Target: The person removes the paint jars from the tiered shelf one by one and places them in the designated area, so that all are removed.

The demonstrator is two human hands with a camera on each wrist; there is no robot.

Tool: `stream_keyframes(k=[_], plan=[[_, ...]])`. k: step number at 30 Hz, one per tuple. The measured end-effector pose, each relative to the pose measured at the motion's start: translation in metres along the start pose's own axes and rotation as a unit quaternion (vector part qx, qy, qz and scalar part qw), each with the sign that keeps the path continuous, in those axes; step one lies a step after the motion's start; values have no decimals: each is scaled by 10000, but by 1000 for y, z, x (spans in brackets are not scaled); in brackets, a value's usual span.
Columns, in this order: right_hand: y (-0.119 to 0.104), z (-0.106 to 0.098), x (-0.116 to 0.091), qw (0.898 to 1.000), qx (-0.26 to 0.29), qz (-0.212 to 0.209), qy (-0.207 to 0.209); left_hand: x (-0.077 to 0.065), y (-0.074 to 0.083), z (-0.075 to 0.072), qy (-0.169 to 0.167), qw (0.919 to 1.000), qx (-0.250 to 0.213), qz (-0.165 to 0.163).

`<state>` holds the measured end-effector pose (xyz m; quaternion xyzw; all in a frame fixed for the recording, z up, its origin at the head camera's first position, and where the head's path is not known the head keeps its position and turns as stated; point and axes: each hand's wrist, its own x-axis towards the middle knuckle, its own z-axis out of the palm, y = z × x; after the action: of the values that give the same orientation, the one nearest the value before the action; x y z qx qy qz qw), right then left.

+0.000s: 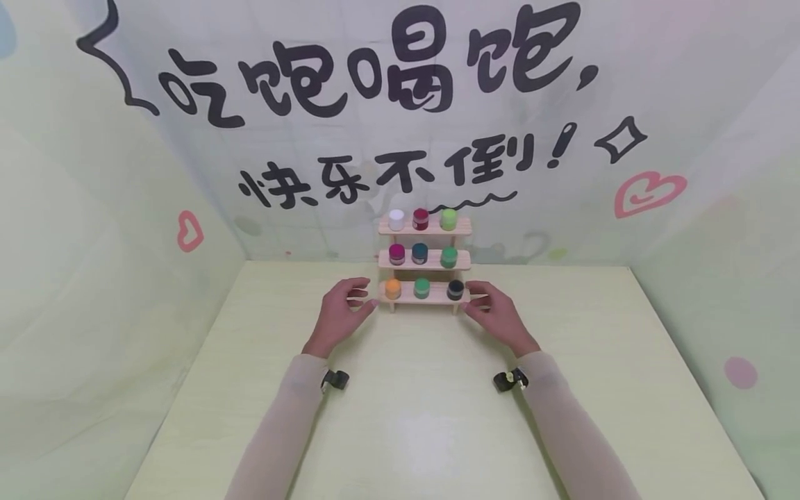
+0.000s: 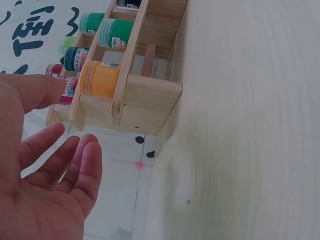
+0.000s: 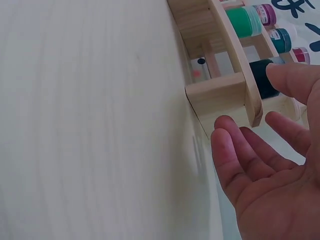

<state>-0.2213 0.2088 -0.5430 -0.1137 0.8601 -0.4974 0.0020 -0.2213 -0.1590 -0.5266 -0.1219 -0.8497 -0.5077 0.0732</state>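
Observation:
A pale wooden three-tier rack (image 1: 407, 300) stands at the back of the table, holding small paint jars. An orange jar (image 1: 392, 289), a green jar (image 1: 421, 289) and a black jar (image 1: 455, 290) line its lowest tier. Above them are a magenta jar (image 1: 396, 255), a dark teal jar (image 1: 419, 254) and another green jar (image 1: 448, 257). White, dark red (image 1: 421, 220) and lime jars fill the top. At the rack's left end, my left hand (image 1: 344, 309) holds nothing, fingers loosely bent. My right hand (image 1: 496, 316) mirrors it at the right end, thumb overlapping the black jar in the right wrist view.
A light wooden table (image 1: 412, 403) spreads in front of the rack. Right behind the rack hangs a white cloth backdrop (image 1: 300, 229) with black lettering, and cloth sides flank the table. Each wrist carries a small black camera (image 1: 337, 379).

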Motion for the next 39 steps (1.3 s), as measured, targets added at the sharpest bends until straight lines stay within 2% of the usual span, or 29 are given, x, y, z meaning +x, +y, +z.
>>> stream_keyframes(k=[8, 14, 21, 30, 34, 39], plan=[[3, 8, 2, 9987, 476, 164, 37, 10, 6, 16, -113, 9992, -302, -244], [2, 13, 5, 9982, 531, 256, 105, 14, 8, 26, -68, 9987, -160, -476], [2, 14, 6, 9972, 582, 350, 308, 19, 8, 31, -18, 9990, -167, -411], [3, 14, 6, 9949, 716, 635, 314, 25, 8, 40, -66, 9993, -12, -375], [2, 15, 6, 9925, 891, 768, 329, 25, 10, 41, -36, 9992, 87, -381], [4, 16, 6, 9899, 966, 954, 401, 22, 10, 42, 49, 9992, -5, -385]])
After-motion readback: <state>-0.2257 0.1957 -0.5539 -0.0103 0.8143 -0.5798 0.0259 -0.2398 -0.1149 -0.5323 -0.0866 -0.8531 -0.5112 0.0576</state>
